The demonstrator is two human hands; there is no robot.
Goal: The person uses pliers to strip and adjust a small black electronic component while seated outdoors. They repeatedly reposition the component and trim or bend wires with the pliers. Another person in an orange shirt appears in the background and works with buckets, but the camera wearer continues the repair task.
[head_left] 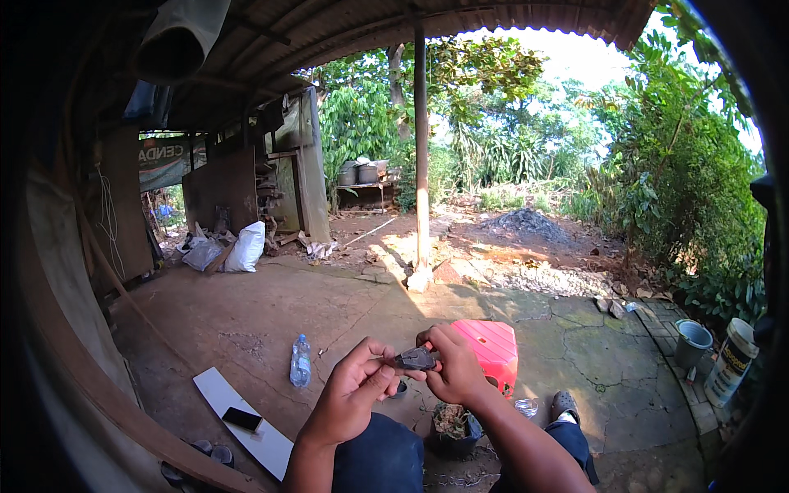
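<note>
Person sits under a tin-roofed shed, knees up, both hands raised in front w/ a small grey object [416, 358] pinched between them. Left hand [355, 393] is curled, thumb and fingertips closed on the object's left end; right hand [450, 367] wraps the right end, fingers folded tight over it. Can't tell what the object is, too small, looks like dark metal or stone. It's held in the air above the concrete floor [271, 320], just in front of a red plastic stool [493, 347] that stands near the right hand. Below the hands, betw. the knees, a dark pot [452, 431] w/ dry fibrous stuff in it. On the floor to the left: a clear water bottle [301, 361] upright, and nearer the lower left edge a white board [226, 394] w/ a black phone [242, 419] lying on it. At the floor's right edge, a grey bucket [692, 343] and a white pail [731, 360] side by side. A wooden post [422, 148] stands at the far edge of the slab, white sacks [245, 246] by the back wall.
</note>
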